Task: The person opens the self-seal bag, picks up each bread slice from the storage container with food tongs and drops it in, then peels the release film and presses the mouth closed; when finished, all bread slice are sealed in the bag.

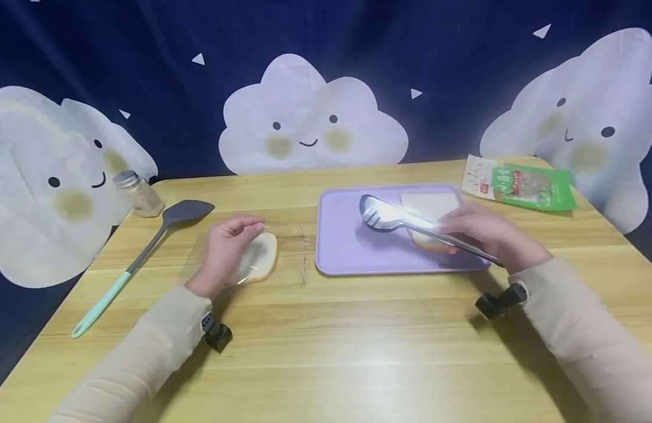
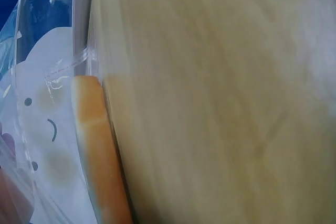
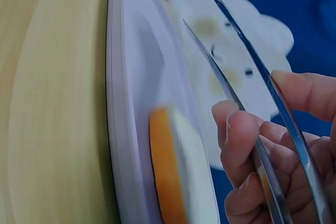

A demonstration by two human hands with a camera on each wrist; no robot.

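My left hand point(image 1: 225, 249) pinches a clear plastic bag point(image 1: 303, 258) on the left half of the table. Inside the bag lies a slice of bread point(image 1: 265, 258); in the left wrist view its brown crust point(image 2: 102, 150) shows low down. Metal serving tongs point(image 1: 384, 214) are held by my right hand point(image 1: 481, 232), thumb on one arm and fingers round the other. Their slotted head points left, above a lilac tray point(image 1: 339, 247), and the two arms stand apart in the right wrist view. Another bread slice point(image 1: 429, 207) lies on the tray's right part, partly hidden by tongs and hand.
At the left lies a dark spatula point(image 1: 185, 212) with a mint handle, near a grey-lidded jar point(image 1: 140, 194) at the table's back left corner. A green and white spice packet point(image 1: 537, 185) lies behind the tray at right. A cloud-printed blue curtain point(image 1: 437, 47) hangs behind.
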